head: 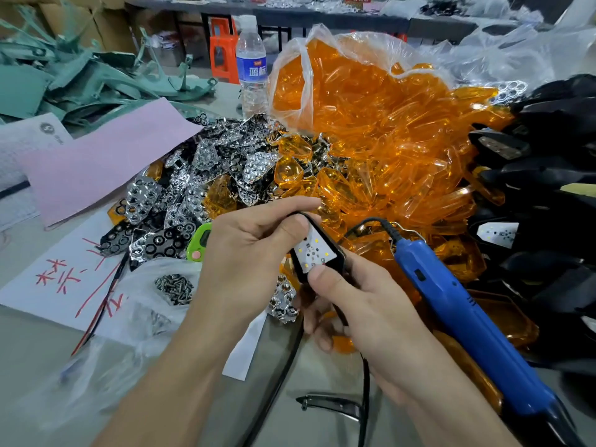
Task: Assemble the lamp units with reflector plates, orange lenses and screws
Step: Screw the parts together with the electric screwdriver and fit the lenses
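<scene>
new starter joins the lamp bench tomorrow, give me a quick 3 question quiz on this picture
1. True or false: the left hand and the right hand both hold the lamp unit.
2. Where do the screws lie? A in the clear bag left of the left hand; B in a metal tin; C on top of the orange pile.
3. Fill in: the electric screwdriver by the right hand is ____ in colour.

Key: 1 true; 2 A; 3 blue.
</scene>
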{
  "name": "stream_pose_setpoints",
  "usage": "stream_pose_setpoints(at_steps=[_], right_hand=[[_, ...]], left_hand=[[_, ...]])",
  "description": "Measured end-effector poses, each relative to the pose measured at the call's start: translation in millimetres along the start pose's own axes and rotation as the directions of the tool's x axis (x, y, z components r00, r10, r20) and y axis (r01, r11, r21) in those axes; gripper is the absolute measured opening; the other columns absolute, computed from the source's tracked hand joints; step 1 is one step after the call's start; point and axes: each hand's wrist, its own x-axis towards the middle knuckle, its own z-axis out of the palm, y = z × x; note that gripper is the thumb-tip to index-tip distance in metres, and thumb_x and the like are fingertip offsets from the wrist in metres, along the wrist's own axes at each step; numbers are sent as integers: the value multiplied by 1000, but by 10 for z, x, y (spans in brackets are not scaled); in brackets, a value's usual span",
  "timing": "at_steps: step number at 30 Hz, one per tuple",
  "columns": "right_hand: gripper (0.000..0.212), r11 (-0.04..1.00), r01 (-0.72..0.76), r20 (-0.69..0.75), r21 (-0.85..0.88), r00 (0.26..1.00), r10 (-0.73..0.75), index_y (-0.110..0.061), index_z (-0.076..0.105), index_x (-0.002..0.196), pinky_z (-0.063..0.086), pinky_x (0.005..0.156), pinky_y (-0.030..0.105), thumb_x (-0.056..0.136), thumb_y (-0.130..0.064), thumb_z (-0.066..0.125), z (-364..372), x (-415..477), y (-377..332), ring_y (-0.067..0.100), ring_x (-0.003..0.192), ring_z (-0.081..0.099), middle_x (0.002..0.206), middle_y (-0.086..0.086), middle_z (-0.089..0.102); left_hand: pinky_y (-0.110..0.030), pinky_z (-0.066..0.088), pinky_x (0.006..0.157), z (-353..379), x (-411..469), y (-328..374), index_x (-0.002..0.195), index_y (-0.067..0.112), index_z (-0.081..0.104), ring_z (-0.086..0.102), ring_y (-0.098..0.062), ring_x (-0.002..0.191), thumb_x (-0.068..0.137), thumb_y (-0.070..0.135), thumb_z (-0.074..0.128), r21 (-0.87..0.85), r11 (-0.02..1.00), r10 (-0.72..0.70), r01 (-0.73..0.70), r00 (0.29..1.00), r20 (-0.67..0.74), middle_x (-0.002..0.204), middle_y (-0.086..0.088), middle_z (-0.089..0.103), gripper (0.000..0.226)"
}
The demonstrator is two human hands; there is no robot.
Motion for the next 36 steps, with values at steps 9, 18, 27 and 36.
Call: stream_pose_setpoints(at_steps=[9, 18, 27, 36], right_hand=[[13, 947, 133, -117, -291, 978, -173, -31, 70, 93, 57, 47, 43, 94, -32, 57, -57, 28, 26, 27, 49, 66, 63, 8, 66], [23, 993, 80, -111, -84, 990, -89, -28, 71, 97, 32, 39, 26, 104, -17, 53, -50, 6, -30, 19, 38, 48, 69, 23, 63], [27, 999, 47, -33, 24, 998, -47, -22, 72, 96, 30, 35, 21, 105, -16, 48, -45, -2, 0, 19, 37, 47, 65, 15, 61], [27, 995, 98, -47, -25, 994, -99, -21, 73, 95, 31, 36, 25, 104, -11, 50, -91, 2, -51, 16, 35, 47, 66, 25, 58]], left_hand=[[-21, 58, 86, 34, -10, -12, 92, 23, 85, 75, -11, 96, 93, 1, 68, -10, 996, -86, 88, 988, 124, 95, 1, 81, 28], [-38, 60, 81, -6, -15, 0, 107, 25, 81, 73, -31, 100, 101, 2, 57, -58, 984, -146, 166, 957, 251, 110, 1, 79, 34], [-37, 58, 47, 44, -42, -15, 101, 23, 84, 73, -28, 74, 90, 1, 61, -48, 990, -123, 133, 976, 178, 100, -1, 80, 33], [-26, 59, 87, 69, -29, -55, 104, 36, 81, 75, -9, 101, 89, 11, 59, 68, 998, -2, -9, 986, 169, 100, 9, 80, 36]])
